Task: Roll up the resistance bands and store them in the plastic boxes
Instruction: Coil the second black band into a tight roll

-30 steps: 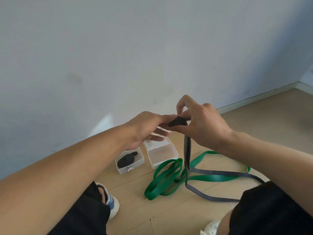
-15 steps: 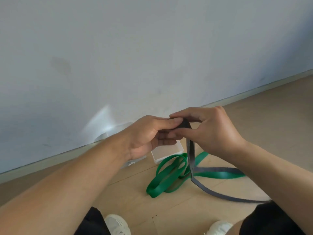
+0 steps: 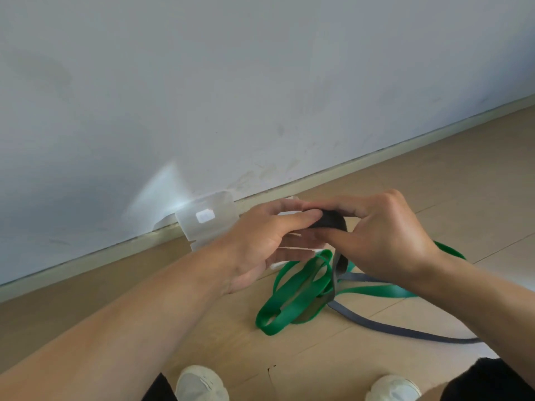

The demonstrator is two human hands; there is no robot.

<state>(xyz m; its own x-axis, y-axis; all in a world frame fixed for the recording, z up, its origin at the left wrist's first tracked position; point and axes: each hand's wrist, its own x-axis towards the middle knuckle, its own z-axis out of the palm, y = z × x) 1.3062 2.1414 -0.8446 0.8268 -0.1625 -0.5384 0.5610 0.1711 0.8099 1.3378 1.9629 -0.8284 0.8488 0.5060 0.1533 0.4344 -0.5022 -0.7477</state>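
Observation:
Both hands pinch a small dark roll of the grey resistance band (image 3: 328, 219) in front of me. My left hand (image 3: 260, 244) grips it from the left and my right hand (image 3: 385, 235) from the right. The unrolled grey tail (image 3: 385, 327) hangs down and trails across the wooden floor to the right. A green resistance band (image 3: 292, 299) lies in loose loops on the floor under my hands. A clear plastic box (image 3: 285, 263) is mostly hidden behind my left hand. The open lid of another plastic box (image 3: 207, 217) leans against the baseboard.
A grey wall and a pale baseboard (image 3: 86, 259) run along the back. My two white shoes (image 3: 199, 384) (image 3: 393, 389) and black shorts show at the bottom edge. Wooden floor (image 3: 463, 175) stretches to the right.
The view has tilted down and closer to the floor. My hands have sunk lower over the boxes, and the grey roll between them looks thicker. The left box with the black roll is now hidden.

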